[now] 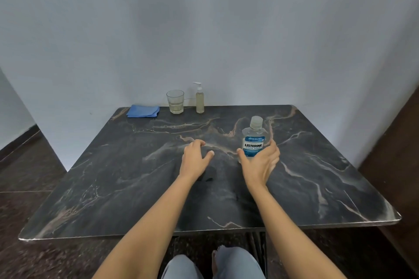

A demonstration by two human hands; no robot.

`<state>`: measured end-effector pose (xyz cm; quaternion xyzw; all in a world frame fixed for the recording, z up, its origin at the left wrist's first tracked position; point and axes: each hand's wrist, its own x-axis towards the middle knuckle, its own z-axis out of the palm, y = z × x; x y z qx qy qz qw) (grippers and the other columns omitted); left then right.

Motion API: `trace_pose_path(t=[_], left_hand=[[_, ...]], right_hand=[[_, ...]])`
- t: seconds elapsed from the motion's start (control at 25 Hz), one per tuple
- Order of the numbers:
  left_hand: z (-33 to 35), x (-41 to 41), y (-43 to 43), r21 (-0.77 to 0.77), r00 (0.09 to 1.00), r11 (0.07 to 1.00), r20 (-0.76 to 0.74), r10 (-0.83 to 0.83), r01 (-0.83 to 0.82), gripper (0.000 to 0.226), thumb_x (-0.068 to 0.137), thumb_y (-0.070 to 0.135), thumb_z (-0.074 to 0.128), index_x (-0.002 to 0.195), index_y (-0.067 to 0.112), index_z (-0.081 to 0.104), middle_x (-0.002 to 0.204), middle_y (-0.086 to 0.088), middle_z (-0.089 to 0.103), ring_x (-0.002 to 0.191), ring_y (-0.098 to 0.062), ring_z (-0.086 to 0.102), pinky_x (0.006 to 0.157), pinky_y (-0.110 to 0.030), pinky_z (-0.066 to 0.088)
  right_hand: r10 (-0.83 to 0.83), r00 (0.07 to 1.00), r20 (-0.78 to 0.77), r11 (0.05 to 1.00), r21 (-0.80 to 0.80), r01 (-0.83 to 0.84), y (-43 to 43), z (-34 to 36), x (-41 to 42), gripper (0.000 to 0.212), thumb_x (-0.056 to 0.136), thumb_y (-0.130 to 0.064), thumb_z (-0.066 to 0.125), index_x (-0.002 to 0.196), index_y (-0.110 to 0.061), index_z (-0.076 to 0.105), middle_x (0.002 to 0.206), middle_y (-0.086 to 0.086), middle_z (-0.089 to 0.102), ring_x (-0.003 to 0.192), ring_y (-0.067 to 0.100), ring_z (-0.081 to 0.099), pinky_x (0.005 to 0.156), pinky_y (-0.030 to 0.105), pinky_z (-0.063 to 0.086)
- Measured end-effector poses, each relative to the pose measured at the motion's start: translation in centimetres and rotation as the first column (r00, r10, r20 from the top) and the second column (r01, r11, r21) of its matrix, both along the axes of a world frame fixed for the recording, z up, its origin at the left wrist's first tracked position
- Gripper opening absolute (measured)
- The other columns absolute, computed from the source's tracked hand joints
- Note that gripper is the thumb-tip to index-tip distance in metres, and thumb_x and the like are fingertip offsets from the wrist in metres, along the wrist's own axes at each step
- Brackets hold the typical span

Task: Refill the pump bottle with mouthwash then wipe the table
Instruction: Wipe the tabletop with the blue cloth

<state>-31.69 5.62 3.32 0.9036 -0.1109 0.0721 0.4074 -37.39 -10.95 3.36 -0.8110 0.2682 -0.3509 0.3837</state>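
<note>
Reaching over the dark marble table point(113, 188), both of your bare forearms extend from the near edge toward its middle. Your right hand point(260, 163) is cupped around the lower part of the Listerine Cool Mint mouthwash bottle point(254, 140), thumb on its left side and fingers on its right; whether the grip has actually closed on the bottle cannot be told from this view. The bottle stands upright on the table, right of centre, with its clear cap on and clear liquid inside. Your left hand point(195, 156) rests palm down on the table just left of the bottle, fingers loosely curled and grasping nothing. Along the far edge, against the pale wall, stand the pump bottle point(199, 99), upright with its white pump head fitted and a pale yellowish liquid inside, and just to its left a clear drinking glass point(175, 102) holding a little liquid. Farther left lies a folded blue cloth point(143, 111), flat on the table corner, well apart from both hands.
</note>
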Motion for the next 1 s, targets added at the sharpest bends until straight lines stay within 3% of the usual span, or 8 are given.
trace_pose_path(t=[0.16, 0.4, 0.52, 0.76, 1.0], left_hand=[[-0.3, 1.0, 0.3, 0.049, 1.0, 0.999, 0.008, 0.008, -0.009, 0.042, 0.09, 0.037, 0.06, 0.125, 0.015, 0.051, 0.128, -0.003, 0.053, 0.125, -0.022, 0.041, 0.102, -0.039, 0.039], [-0.6, 5.5, 1.4, 0.106, 0.999, 0.994, 0.006, 0.036, -0.037, 0.045, 0.092, 0.04, 0.056, 0.129, 0.015, 0.05, 0.131, -0.003, 0.053, 0.127, -0.023, 0.04, 0.102, -0.039, 0.038], [-0.7, 8.6, 1.8, 0.114, 0.999, 0.993, 0.013, 0.035, -0.036, 0.048, 0.093, 0.041, 0.055, 0.133, 0.014, 0.048, 0.126, -0.003, 0.055, 0.126, -0.022, 0.041, 0.102, -0.039, 0.038], [-1.9, 16.0, 2.5, 0.169, 0.997, 0.986, 0.074, -0.004, -0.009, 0.052, 0.095, 0.043, 0.051, 0.137, 0.015, 0.046, 0.138, -0.003, 0.049, 0.131, -0.021, 0.04, 0.107, -0.038, 0.036], [-4.1, 20.8, 2.4, 0.236, 0.988, 0.972, 0.151, -0.042, 0.005, 0.041, 0.098, 0.033, 0.047, 0.133, 0.014, 0.05, 0.134, -0.003, 0.054, 0.128, -0.02, 0.043, 0.106, -0.036, 0.036]], right_hand=[[0.052, 0.999, -0.016, 0.998, 0.04, -0.051, -0.5, -0.7, 2.0, 0.096, 0.068, -0.033, 0.083, 0.14, -0.004, 0.026, 0.132, 0.018, 0.043, 0.12, 0.034, 0.043, 0.104, 0.045, 0.037], [0.062, 0.991, 0.122, 0.994, 0.078, -0.072, -1.9, -0.5, 6.8, 0.082, 0.066, -0.027, 0.081, 0.131, -0.008, 0.036, 0.125, 0.011, 0.048, 0.115, 0.03, 0.049, 0.1, 0.051, 0.043], [0.047, 0.99, 0.136, 0.992, 0.106, -0.062, -2.9, 0.5, 11.5, 0.081, 0.063, -0.03, 0.081, 0.129, -0.012, 0.037, 0.123, 0.009, 0.05, 0.114, 0.028, 0.05, 0.098, 0.051, 0.045], [0.028, 0.989, 0.147, 0.988, 0.145, -0.05, -3.6, 2.5, 21.9, 0.082, 0.066, -0.03, 0.082, 0.13, -0.009, 0.035, 0.125, 0.01, 0.047, 0.115, 0.031, 0.048, 0.101, 0.05, 0.041], [0.028, 0.995, 0.1, 0.99, 0.137, -0.042, -4.0, 2.1, 30.6, 0.08, 0.067, -0.028, 0.083, 0.127, -0.006, 0.035, 0.125, 0.012, 0.045, 0.114, 0.032, 0.047, 0.099, 0.047, 0.043]])
